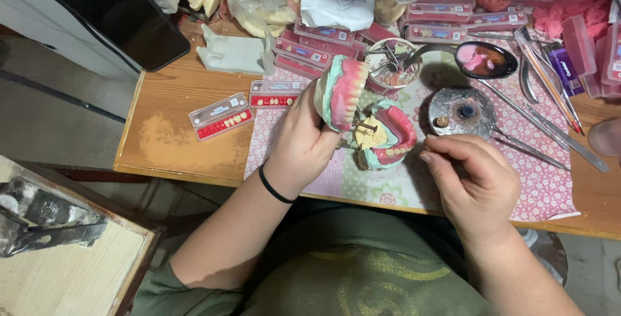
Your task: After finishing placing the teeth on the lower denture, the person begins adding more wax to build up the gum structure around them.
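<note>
My left hand [303, 138] grips a dental model set, an upper denture [341, 91] with pink wax gums, white teeth and a green base, tilted up on its hinge. The lower half [386, 136] lies open on the patterned cloth, showing pink wax, a tooth row and a yellowish plaster middle. My right hand [469, 174] hovers just right of the lower half, fingers pinched together near its edge; whether something small sits between the fingertips I cannot tell. A black band circles my left wrist.
Flat tooth cards [221, 116] lie left on the wooden table [168, 141]. A round metal dish [460, 112], a spoon with pink wax [485, 59], a cup of tools [392, 64] and long steel instruments [550, 128] stand behind. Boxes and bags crowd the back edge.
</note>
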